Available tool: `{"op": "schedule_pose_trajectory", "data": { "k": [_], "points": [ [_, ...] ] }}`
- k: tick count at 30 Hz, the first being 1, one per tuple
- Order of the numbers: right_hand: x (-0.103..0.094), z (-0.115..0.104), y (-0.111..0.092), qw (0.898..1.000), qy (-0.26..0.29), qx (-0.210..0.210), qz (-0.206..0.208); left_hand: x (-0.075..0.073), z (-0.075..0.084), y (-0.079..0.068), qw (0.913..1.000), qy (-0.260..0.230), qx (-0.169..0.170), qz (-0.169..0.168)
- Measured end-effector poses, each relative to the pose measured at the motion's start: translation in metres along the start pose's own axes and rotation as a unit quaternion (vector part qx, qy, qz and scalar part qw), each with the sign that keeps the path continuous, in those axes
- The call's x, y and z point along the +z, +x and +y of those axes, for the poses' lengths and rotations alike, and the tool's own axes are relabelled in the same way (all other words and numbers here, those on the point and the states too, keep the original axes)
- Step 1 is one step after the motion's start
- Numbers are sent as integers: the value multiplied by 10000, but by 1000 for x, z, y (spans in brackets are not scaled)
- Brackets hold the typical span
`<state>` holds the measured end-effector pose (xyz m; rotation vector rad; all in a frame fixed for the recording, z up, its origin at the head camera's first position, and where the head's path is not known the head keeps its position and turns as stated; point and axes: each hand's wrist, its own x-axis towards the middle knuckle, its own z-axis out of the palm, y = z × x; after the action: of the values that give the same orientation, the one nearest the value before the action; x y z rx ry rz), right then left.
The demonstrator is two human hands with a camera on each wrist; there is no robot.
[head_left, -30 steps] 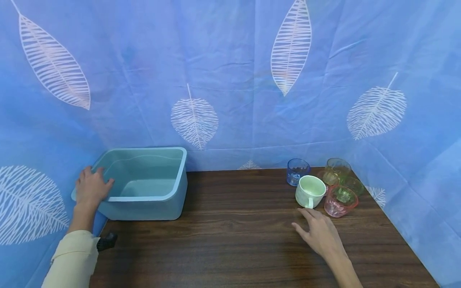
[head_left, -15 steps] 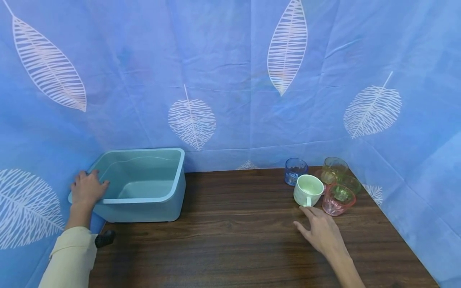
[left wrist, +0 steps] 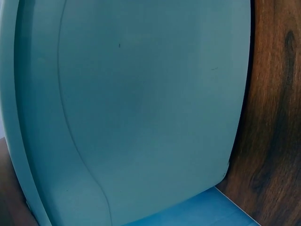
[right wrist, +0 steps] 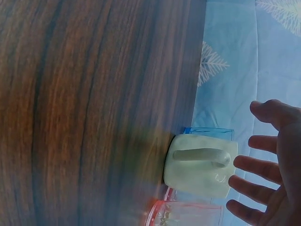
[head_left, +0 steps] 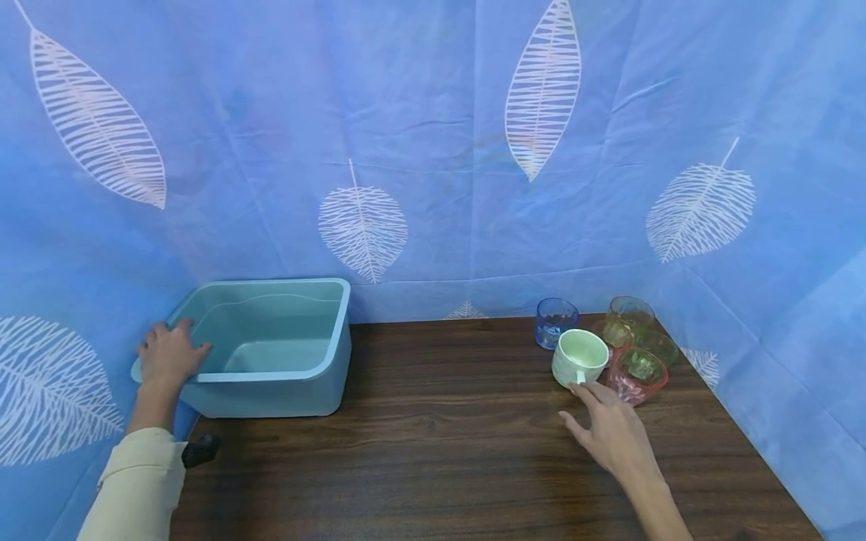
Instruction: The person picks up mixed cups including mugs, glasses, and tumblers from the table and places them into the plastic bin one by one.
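On the far left, my left hand [head_left: 169, 357] rests over the near-left corner of a blue-green plastic basin [head_left: 271, 398], thumb toward the inside. In the left wrist view the outer wall of the basin [left wrist: 150, 103] fills most of the picture. My right hand [head_left: 612, 428] reaches toward a pale green mug [head_left: 564, 368], its fingers extended and spread. In the head view its fingertips are right by the mug's handle. Seen from the right wrist, the handle [right wrist: 200, 154] points toward the right hand [right wrist: 287, 165], with nothing gripped.
Around the mug stand a blue glass [head_left: 548, 334], a yellow glass [head_left: 629, 312], a green glass [head_left: 666, 346] and a pink glass [head_left: 636, 383]. Blue leaf-print cloth [head_left: 433, 188] hangs behind and beside the dark wooden table [head_left: 433, 443]. The table's right edge lies beyond the glasses.
My right hand has shifted slightly to the right and forward by the mug's handle. The left hand stays on the basin; the camera view has wobbled a little.
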<state>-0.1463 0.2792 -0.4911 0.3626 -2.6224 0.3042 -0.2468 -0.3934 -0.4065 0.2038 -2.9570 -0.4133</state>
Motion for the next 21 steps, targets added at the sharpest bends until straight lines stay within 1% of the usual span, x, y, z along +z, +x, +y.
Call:
{"op": "schedule_pose_trajectory", "data": {
  "k": [6,11,16,19,21],
  "points": [
    [-1,4,0,9999,-45,11,116,3,5,-2,9999,26,146,-33],
    [0,6,-1,9997,-21,41,254,5,12,-4,9996,124,257,-45],
    [0,8,-2,9996,-25,65,269,6,18,-5,9997,146,203,-42],
    [1,9,-2,9994,-30,42,349,4,16,-3,9999,49,141,20],
    [0,10,-1,9991,-14,3,426,1,11,0,9998,-105,76,117]
  ]
}}
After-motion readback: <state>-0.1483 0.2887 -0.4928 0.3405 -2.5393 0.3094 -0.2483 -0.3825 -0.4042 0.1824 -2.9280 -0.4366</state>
